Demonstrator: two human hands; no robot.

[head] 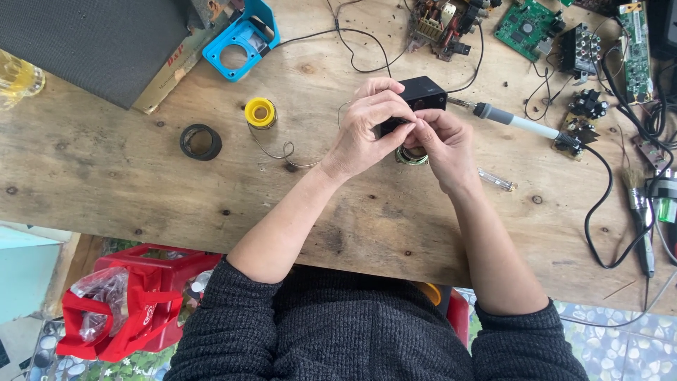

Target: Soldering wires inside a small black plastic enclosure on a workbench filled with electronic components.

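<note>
Head view looks straight down on a wooden tabletop [141, 176] where two bare hands meet near the middle. Left hand [367, 127] curls its grip around a small black box [422, 95], fingers pressed over the near end of it. Right hand [443, 144] has its fingertips pinched together against the same spot, just beside the left fingers; what they pinch is too small to tell. Under the right hand lies a small round metal part [410, 156], half hidden by the knuckles. The black box sits just above the tabletop, touching both hands.

A soldering iron [518, 122] lies to the right of the box, its tip pointing at the box and close to it, its black cord looping off along the right edge. A yellow spool of solder [260, 112] stands to the left of the hands, with a loose curl of wire running from it toward the left wrist. Further left lies a black ring of tape [200, 142]. A blue plastic frame [240, 39] rests near the top left. Green circuit boards [527, 27] lie along the top right. A red basket [141, 296] sits below the tabletop edge at the lower left.
</note>
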